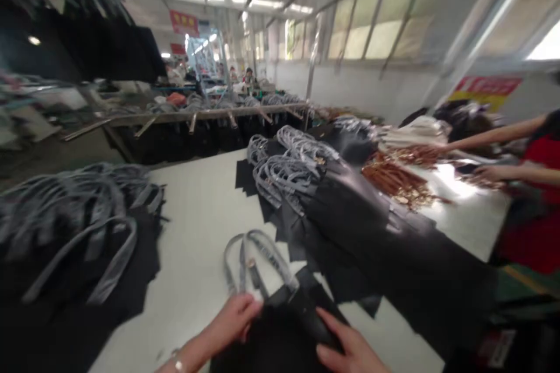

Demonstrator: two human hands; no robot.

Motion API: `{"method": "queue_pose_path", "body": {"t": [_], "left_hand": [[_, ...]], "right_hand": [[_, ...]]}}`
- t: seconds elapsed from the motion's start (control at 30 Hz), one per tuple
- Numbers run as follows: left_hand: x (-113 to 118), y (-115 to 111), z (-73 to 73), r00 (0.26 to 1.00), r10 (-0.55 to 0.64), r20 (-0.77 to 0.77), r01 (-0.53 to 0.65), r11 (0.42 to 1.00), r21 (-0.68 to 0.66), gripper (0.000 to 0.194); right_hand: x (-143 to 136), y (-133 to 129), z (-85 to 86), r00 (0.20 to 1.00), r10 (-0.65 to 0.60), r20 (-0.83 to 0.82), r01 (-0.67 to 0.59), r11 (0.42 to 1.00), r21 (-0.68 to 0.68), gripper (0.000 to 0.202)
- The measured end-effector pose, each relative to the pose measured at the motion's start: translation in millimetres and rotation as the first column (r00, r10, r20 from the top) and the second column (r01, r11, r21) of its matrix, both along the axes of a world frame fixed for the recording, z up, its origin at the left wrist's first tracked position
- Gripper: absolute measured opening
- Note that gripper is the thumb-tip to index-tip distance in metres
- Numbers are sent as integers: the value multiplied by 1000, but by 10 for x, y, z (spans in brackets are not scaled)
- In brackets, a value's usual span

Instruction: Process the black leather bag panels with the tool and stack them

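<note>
A black handbag [271, 338] lies before me at the table's near edge, its lower part cut off by the frame. Two grey handles [268, 245], which look wrapped in film, arch up from its top edge. My left hand [240, 313] is closed at the bag's top left, by the foot of a handle. On the right side my right hand [347, 342] grips the black material, thumb and fingers on either side of it. A small brownish tab [252, 268] stands up between the handles; its kind is unclear.
Black bags with grey handles are heaped at left [83, 210] and right [332, 210] on the pale table [196, 204]. Beyond lie brown straps [389, 178], where another person's hand [494, 173] is at work. A rack [210, 112] stands behind.
</note>
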State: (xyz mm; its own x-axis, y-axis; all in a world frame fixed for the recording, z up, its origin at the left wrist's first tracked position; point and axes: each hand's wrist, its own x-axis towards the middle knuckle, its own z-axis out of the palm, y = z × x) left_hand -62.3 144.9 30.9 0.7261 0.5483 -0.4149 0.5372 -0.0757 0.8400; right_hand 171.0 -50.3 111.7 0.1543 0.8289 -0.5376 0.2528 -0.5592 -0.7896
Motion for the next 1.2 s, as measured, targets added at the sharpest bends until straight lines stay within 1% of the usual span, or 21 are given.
{"method": "queue_pose_path", "body": {"t": [0.03,0.07,0.1,0.13,0.2,0.27,0.37,0.47,0.53,0.57,0.67,0.73,0.8,0.87,0.9,0.93,0.97,1.03,1.07,1.1,1.2], "left_hand": [[-47,-164,24,996,83,35,-74,976,-204,53],[-80,-309,20,979,186,86,-146,929,-341,52],[-104,-437,-6,948,291,127,-211,876,-435,52],[-121,-552,-43,909,386,159,-260,822,-508,50],[-142,-748,-117,823,531,203,-332,739,-586,48],[-145,-898,-158,757,614,223,-374,687,-624,47],[-121,-1022,-163,704,670,238,-401,651,-645,47],[-77,-1068,-138,679,689,256,-400,639,-657,46],[-43,-1087,-122,660,703,263,-399,625,-671,44],[-26,-1097,-115,638,724,262,-404,605,-686,43],[19,-1131,-105,538,812,226,-417,489,-766,38],[42,-1150,-106,496,849,181,-401,410,-819,34],[62,-1166,-115,488,867,105,-381,320,-868,29],[84,-1183,-129,488,873,9,-359,210,-909,28],[98,-1195,-136,494,869,-20,-349,177,-920,28],[114,-1209,-142,503,864,-20,-345,180,-921,27],[131,-1227,-147,511,859,8,-352,218,-910,23],[169,-1267,-154,521,848,98,-400,344,-850,18],[187,-1287,-156,519,844,134,-434,395,-810,19],[204,-1306,-161,513,845,154,-470,427,-772,20],[240,-1345,-188,492,853,175,-545,458,-702,26]], "right_hand": [[-53,-23,-42,1000,-12,-24,11,1000,-18,65],[-88,-37,-83,999,-3,-49,1,999,-38,67],[-108,-44,-123,996,18,-88,-22,999,-44,69],[-116,-46,-159,989,41,-141,-51,997,-62,69],[-118,-44,-215,971,82,-226,-103,991,-83,69],[-130,-37,-236,951,110,-291,-143,985,-95,69],[-187,20,-204,925,133,-357,-184,977,-111,69],[-261,143,-123,904,154,-400,-215,970,-111,71],[-292,223,-66,901,156,-405,-210,973,-95,72],[-299,250,-44,904,151,-401,-201,976,-84,73],[-294,258,-29,909,144,-392,-196,976,-96,72],[-285,224,-61,913,130,-387,-193,973,-128,72],[-280,197,-101,930,84,-358,-140,981,-133,72],[-271,192,-116,951,20,-307,-57,992,-114,75],[-261,194,-109,959,-5,-284,-28,993,-111,77],[-247,193,-95,963,-20,-268,-12,993,-117,80],[-229,186,-77,966,-29,-259,-5,992,-129,82],[-187,142,-48,964,-33,-263,-9,987,-158,85],[-166,105,-46,962,-32,-271,-15,985,-170,86],[-148,61,-54,959,-30,-283,-22,984,-178,87],[-120,-60,-124,941,-19,-338,-50,980,-194,86]]}}
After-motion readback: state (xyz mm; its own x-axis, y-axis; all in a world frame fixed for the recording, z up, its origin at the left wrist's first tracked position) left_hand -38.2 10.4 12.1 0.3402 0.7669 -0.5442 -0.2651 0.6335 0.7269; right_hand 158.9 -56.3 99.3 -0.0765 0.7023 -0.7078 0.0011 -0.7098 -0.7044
